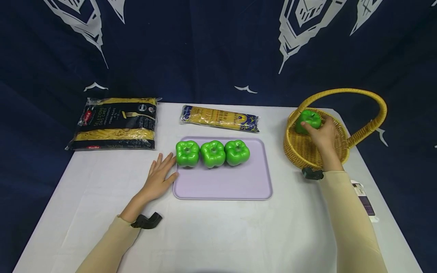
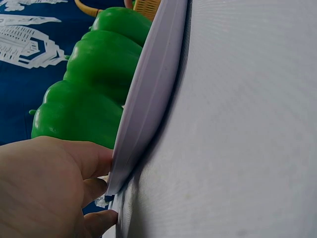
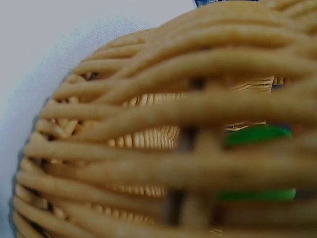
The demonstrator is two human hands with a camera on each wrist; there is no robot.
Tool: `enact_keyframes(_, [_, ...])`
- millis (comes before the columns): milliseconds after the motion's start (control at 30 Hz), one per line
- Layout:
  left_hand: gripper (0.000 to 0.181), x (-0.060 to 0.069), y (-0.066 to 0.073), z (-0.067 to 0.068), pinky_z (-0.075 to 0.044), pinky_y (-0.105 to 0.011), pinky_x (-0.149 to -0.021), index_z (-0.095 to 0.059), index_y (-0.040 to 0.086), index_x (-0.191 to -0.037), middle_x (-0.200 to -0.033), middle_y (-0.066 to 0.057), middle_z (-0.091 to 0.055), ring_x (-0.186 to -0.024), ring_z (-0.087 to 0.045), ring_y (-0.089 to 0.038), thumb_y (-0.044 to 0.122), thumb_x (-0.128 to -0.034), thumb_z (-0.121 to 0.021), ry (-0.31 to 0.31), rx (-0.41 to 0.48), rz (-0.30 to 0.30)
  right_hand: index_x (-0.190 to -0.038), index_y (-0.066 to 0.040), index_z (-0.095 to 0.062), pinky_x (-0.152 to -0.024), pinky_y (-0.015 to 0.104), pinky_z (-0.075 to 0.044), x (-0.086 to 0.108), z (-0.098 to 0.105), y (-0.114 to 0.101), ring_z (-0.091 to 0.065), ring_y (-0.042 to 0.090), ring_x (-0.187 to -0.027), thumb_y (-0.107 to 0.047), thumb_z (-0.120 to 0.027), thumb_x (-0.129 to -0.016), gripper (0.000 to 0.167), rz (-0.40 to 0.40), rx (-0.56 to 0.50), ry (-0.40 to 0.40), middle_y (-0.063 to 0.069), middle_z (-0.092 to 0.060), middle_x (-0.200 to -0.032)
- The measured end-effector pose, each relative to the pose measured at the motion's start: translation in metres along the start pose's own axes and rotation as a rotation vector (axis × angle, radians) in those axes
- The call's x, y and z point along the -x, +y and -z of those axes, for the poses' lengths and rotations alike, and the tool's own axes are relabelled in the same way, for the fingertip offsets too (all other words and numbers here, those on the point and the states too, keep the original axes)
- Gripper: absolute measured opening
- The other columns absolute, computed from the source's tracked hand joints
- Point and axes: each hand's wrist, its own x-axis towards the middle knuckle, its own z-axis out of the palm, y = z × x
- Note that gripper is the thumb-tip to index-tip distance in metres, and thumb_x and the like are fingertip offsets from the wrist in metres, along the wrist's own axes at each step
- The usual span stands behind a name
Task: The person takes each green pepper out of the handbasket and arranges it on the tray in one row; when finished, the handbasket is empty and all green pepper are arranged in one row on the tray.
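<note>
Inside the wicker basket at the right, my right hand holds a green bell pepper by its side, thumb in front. The right wrist view is mostly basket weave, with the pepper showing green through the gaps. My left hand lies with fingers spread at the left edge of the lilac tray, fingertips touching its rim. Three green bell peppers stand in a row along the tray's back half: the left one, the middle one and the right one.
A black pasta bag lies at the back left of the white table. Behind the tray is a long spaghetti pack. The basket's tall handle arches over its opening. A flat white and dark item lies beside my right forearm.
</note>
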Motion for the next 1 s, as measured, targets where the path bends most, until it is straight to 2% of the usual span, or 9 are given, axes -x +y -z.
enact_keyframes(267, [0.058,0.0002,0.0,-0.0001,0.009,-0.062,-0.118,-0.034,0.005,-0.152,-0.16,-0.023,-0.022,-0.15,0.004,-0.044,0.022,-0.0993,-0.052,0.001,-0.002,0.001,-0.154,-0.001,-0.017,-0.116,0.051,-0.031,-0.0018,-0.002,0.0005,-0.031,0.04,-0.141,-0.043,-0.064,-0.091,0.089,-0.008,-0.004,-0.007,0.026,-0.03,-0.153])
enact_keyframes(533, [0.058,0.0008,0.0,-0.0014,0.007,-0.064,-0.117,-0.034,0.004,-0.151,-0.159,-0.024,-0.023,-0.149,0.002,-0.047,0.022,-0.099,-0.052,0.028,-0.005,-0.02,-0.153,-0.001,-0.018,-0.116,0.051,-0.031,-0.0032,-0.0054,0.0005,-0.034,0.04,-0.14,-0.041,-0.064,-0.091,0.087,-0.017,0.002,-0.004,0.026,-0.032,-0.152])
enact_keyframes(1000, [0.058,0.0003,-0.0005,-0.0003,0.009,-0.062,-0.117,-0.033,0.005,-0.152,-0.16,-0.023,-0.021,-0.15,0.004,-0.044,0.022,-0.099,-0.052,0.002,0.003,-0.002,-0.154,-0.003,-0.013,-0.116,0.051,-0.031,-0.0028,-0.0088,0.0022,-0.032,0.04,-0.141,-0.04,-0.061,-0.094,0.085,-0.029,-0.009,-0.012,0.025,-0.029,-0.153])
